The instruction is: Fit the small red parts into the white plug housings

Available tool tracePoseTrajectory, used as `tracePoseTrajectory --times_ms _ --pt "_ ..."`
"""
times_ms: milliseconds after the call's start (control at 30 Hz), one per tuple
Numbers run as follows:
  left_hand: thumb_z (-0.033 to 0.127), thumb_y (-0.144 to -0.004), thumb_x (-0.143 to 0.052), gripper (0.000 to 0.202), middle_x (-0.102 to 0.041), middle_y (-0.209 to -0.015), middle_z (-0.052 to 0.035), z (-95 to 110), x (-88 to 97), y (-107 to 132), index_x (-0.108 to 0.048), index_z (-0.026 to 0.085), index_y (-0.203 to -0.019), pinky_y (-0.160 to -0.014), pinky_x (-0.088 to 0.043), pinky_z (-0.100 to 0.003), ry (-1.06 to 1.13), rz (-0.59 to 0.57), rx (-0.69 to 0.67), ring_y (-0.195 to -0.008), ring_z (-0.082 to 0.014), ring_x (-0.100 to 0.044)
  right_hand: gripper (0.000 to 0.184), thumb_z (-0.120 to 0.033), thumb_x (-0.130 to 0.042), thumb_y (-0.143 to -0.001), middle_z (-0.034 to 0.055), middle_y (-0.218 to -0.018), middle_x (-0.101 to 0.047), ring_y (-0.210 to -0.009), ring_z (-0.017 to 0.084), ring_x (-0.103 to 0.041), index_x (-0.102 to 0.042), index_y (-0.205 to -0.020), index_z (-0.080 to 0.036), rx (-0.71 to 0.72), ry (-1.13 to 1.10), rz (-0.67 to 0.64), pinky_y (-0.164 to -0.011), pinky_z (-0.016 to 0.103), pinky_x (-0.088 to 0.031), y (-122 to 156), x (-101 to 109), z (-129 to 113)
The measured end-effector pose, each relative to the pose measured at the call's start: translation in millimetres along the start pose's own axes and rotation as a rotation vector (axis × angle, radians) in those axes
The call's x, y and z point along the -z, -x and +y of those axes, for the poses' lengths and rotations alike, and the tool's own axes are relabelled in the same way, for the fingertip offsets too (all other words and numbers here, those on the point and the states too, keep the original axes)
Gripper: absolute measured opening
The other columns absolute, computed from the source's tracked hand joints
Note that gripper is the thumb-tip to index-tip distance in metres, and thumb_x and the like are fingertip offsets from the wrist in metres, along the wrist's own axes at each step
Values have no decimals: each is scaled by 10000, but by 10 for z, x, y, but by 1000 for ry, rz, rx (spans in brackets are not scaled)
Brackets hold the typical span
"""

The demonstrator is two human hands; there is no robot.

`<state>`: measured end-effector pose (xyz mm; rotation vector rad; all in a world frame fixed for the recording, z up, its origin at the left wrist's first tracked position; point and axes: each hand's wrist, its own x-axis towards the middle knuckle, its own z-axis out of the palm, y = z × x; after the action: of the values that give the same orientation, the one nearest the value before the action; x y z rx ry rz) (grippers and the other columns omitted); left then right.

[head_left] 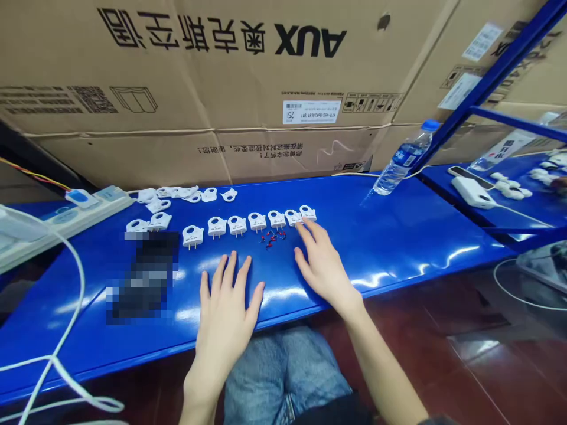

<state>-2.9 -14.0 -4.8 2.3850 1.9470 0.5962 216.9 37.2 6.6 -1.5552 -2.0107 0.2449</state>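
Note:
My left hand (pixel 228 304) lies on the blue tabletop with its fingers spread and nothing in it. Just beyond its fingertips runs a row of white two-pin plugs with ring-shaped tops, among them a plug (pixel 237 225) with its pins toward me. My right hand (pixel 321 257) is open too, its fingertips at the right end of that row, touching or very close to a plug (pixel 292 218). Between the hands and the row sits a small scatter of red-tipped parts (pixel 273 237), too small to make out. More white plug pieces (pixel 190 193) lie in a heap behind.
A blurred dark flat object (pixel 146 274) lies on the left. Beyond it are a white power strip (pixel 66 221) and a looped white cable (pixel 80 265). A water bottle (pixel 407 157) stands tilted at the back right. Large cardboard boxes (pixel 186 88) wall off the rear.

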Motion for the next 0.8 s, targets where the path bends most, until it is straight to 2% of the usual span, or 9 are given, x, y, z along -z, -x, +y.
tracePoseTrajectory --times_ms 100,167,233,333,400,533,667,767,800 --pt "493 -1058 -399 574 -469 -1640 -170 3 1 -1 -512 190 -1531 -1260 -243 -673 21 8 16 -1565 -363 -365 600 -243 -406 -1034 184 -1666 -410 -1573 346 -301 -402 -1615 -92 -18 97 -23 -1233 592 -381 -176 75 267" --pt "498 -1055 -410 568 -476 -1637 -166 2 2 1 -513 201 -1527 -1265 -239 -668 33 8 23 -1566 -359 -366 590 -265 -422 -1033 184 -1646 -443 -1545 367 -349 -423 -1602 -109 -39 130 -58 -1191 612 -413 -185 102 355" --pt "499 -1052 -422 564 -475 -1638 -163 -1 1 5 -517 203 -1522 -1273 -228 -663 45 5 30 -1570 -356 -361 560 -285 -441 -1034 189 -1603 -495 -1484 373 -430 -469 -1567 -117 -69 142 -35 -1150 601 -448 -88 112 344" --pt "503 -1047 -441 548 -479 -1637 -152 -9 -2 11 -532 213 -1502 -1282 -220 -651 82 13 45 -1568 -347 -366 475 -300 -460 -1039 173 -1485 -601 -1355 361 -543 -547 -1487 -165 -139 110 98 -1086 588 -485 202 103 165" --pt "515 -1041 -457 533 -499 -1623 -142 -14 -5 14 -547 229 -1481 -1286 -220 -641 110 27 55 -1560 -340 -382 422 -304 -466 -1051 149 -1437 -637 -1324 344 -565 -578 -1446 -204 -144 34 134 -1084 568 -488 418 88 -24" --pt "552 -1023 -487 542 -522 -1602 -142 -21 -12 15 -558 238 -1459 -1290 -215 -632 126 38 49 -1552 -340 -395 376 -282 -480 -1067 107 -1411 -665 -1321 301 -579 -600 -1422 -247 -87 -114 46 -1084 504 -516 663 45 -420" --pt "529 -1032 -473 532 -522 -1598 -162 -23 -15 18 -560 213 -1450 -1286 -219 -632 103 39 26 -1550 -347 -394 397 -269 -483 -1079 75 -1467 -636 -1351 273 -569 -586 -1463 -283 27 -172 -106 -1077 475 -531 547 38 -601" --pt "503 -1042 -459 508 -526 -1592 -165 -24 -17 25 -564 207 -1442 -1278 -234 -639 88 36 22 -1546 -346 -400 435 -293 -480 -1083 78 -1539 -571 -1372 261 -561 -554 -1511 -295 112 -205 -174 -1119 486 -517 323 71 -504" --pt "504 -1043 -461 505 -529 -1590 -164 -25 -19 28 -565 210 -1440 -1275 -241 -642 86 37 21 -1543 -346 -404 440 -271 -456 -1083 75 -1535 -573 -1371 255 -562 -557 -1510 -294 111 -196 -147 -1129 487 -512 241 80 -435"
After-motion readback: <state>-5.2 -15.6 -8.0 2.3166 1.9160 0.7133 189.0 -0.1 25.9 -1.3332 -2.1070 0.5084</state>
